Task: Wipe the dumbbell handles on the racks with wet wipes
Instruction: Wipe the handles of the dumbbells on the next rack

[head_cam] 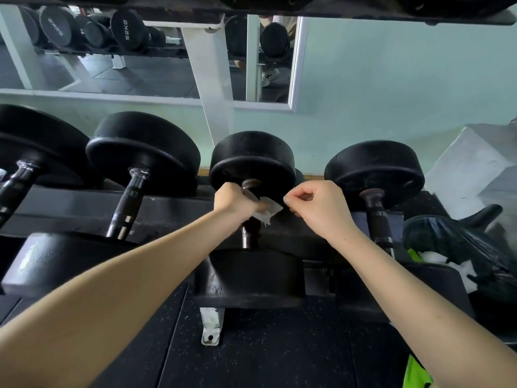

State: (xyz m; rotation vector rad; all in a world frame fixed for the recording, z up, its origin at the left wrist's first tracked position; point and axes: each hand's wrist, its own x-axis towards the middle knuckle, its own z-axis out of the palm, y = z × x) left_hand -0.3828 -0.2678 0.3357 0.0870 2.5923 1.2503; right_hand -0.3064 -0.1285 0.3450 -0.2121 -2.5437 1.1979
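1. dumbbell handle (249, 237) at the centre of the frame lies in the rack (173, 211), running away from the camera between its two black heads. this leaves the bar open from above for wiping.
2. wet wipe (268, 212) is bunched against the far part of that handle, just under the upper head. the wiping probably starts at that end and works along the bar.
3. left hand (233, 201) reaches in from the lower left on a stretched forearm, its fingers curled round the wipe and the bar to press the wipe on.
4. right hand (316, 208) comes from the lower right with the wrist bent and the fingers curled. thumb and forefinger sit at the wipe's free right corner, probably to pull it flat, but i cannot tell whether they pinch it or only touch.
5. neighbouring handles (378, 217) to either side carry no wipe.
6. black bag (447, 247) at the right edge shows white crumpled pieces, perhaps spent wipes.
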